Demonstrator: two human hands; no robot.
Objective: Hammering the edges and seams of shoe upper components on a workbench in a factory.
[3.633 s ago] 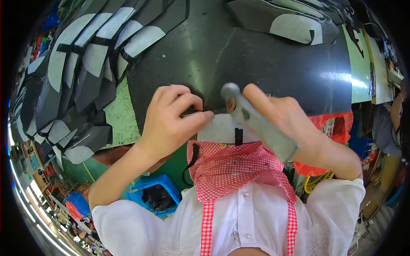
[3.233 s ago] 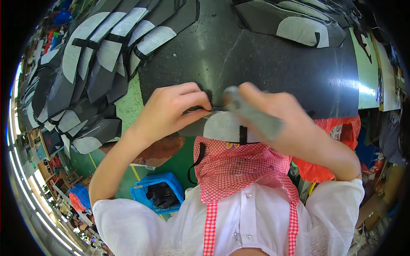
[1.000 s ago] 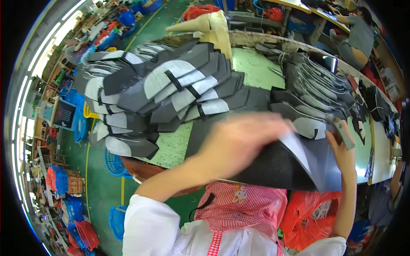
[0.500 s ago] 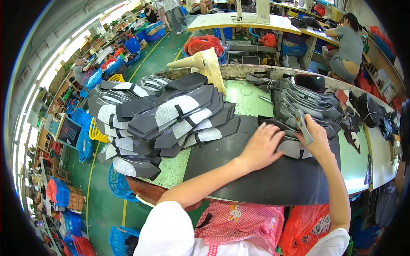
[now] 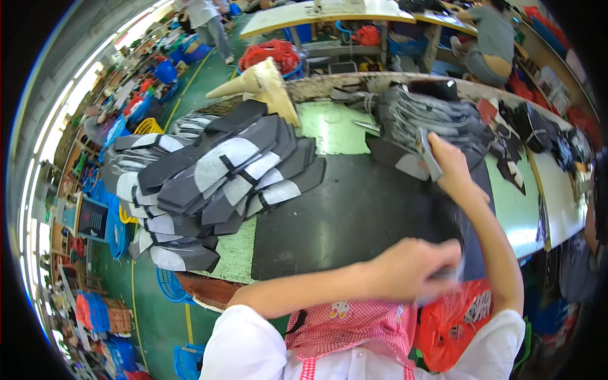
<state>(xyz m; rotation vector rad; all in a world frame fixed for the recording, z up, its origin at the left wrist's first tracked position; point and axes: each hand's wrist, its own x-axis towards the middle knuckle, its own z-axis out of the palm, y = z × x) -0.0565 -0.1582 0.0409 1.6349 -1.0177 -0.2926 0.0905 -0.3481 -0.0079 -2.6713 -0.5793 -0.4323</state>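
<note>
My left hand [image 5: 421, 266] is closed near the table's front edge, in front of the pink checked apron. It is smeared by motion, with a blurred dark and light grey cut piece [image 5: 445, 273] in its fingers. My right hand [image 5: 451, 166] grips a grey, bar-shaped, metal-looking tool [image 5: 429, 154]; its exact kind cannot be made out. Just left of that tool lies a dark grey cut piece [image 5: 392, 157] with a pale patch. Behind it rises a stack of similar grey pieces [image 5: 424, 114]. A black mat [image 5: 342, 215] spreads under both arms.
A large heap of dark pieces with pale patches [image 5: 221, 171] covers the table's left. Behind it stands a cream shoe-last-like horn [image 5: 263, 85]. Dark scraps [image 5: 506, 149] lie at the right, a red plastic bag [image 5: 453, 329] hangs below. Another person [image 5: 491, 44] sits at the far right.
My left hand has left the stack and come toward the table's front edge with a piece in it. My right hand, still holding the tool, has moved slightly away from me. The view has shifted.
</note>
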